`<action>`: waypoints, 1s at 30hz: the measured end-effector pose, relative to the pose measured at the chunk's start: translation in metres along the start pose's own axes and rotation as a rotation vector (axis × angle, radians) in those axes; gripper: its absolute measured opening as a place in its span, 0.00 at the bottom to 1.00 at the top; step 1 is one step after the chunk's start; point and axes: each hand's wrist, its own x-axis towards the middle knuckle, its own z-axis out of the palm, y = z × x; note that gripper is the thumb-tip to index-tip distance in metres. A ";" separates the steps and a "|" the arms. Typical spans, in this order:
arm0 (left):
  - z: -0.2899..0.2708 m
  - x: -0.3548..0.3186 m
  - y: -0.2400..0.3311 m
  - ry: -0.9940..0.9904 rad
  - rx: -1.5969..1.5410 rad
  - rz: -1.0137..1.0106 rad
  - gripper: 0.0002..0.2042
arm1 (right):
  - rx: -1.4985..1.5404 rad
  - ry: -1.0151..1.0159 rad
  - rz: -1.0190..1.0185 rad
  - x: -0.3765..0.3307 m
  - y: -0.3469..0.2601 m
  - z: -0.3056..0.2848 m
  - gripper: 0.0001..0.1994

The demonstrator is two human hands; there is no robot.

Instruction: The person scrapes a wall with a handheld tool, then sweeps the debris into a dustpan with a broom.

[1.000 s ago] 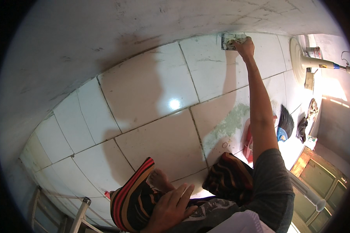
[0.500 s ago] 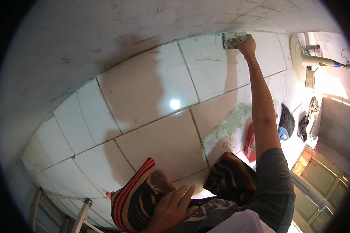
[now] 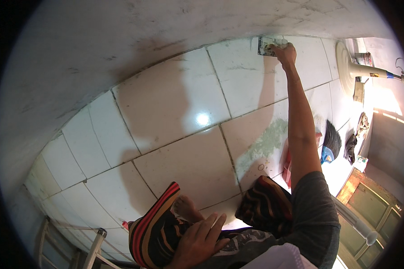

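My right arm is stretched far forward, and my right hand point(image 3: 287, 54) is closed around a scraper point(image 3: 264, 50). Its flat rectangular blade is smeared with whitish and dark material. The blade lies at the far edge of the white tiled floor point(image 3: 184, 166), where the tiles meet the grey wall point(image 3: 121, 40). Nearer to me, my left hand point(image 3: 201, 238) rests on my lap by my knee in striped cloth point(image 3: 152, 228), empty with fingers extended. One bare foot point(image 3: 187, 209) shows just beyond it.
On the right stand a cream round-based pole stand point(image 3: 344, 67) and a small can point(image 3: 364, 58). A black-bristled broom point(image 3: 331, 136) and a red object point(image 3: 287, 167), partly behind my arm, lie nearer. A metal ladder point(image 3: 94, 249) is at lower left, a wooden door point(image 3: 368, 197) at lower right.
The scraper and my right hand have shifted very slightly to the right along the wall's foot, and the blade has tilted a little. My left hand has stayed in place.
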 end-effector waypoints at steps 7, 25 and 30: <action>-0.002 0.001 0.001 -0.025 -0.002 -0.024 0.26 | 0.035 -0.100 -0.003 0.000 0.003 0.004 0.21; -0.003 -0.001 0.001 -0.022 -0.013 -0.021 0.26 | 0.029 -0.164 0.059 -0.021 -0.015 0.008 0.31; -0.002 -0.002 0.000 -0.004 -0.016 -0.006 0.25 | 0.028 -0.152 0.037 -0.024 -0.018 0.003 0.31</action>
